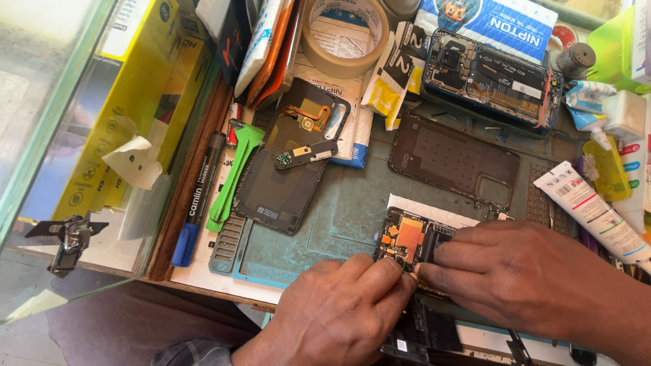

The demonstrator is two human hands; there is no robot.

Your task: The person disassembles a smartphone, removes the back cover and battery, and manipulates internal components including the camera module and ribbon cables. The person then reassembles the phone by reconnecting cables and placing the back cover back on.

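Observation:
An opened phone [407,237] with its circuit board and copper-coloured shield showing lies on the green work mat [339,210], on a white paper. My left hand [336,308] and my right hand [522,278] meet over its lower part, fingertips pinched together on the board; whatever small part is between them is hidden. Both hands cover most of the phone's body. A dark phone back cover [285,169] with a small board on top lies to the left. A dark inner frame [451,159] lies behind the phone.
A second opened phone [491,78] sits at the back. A tape roll [344,34], green pry tools [234,169], a blue marker [200,196], a white tube [593,210], small bottles [597,115] and yellow boxes [135,95] crowd the edges. A glass pane [41,102] stands at left.

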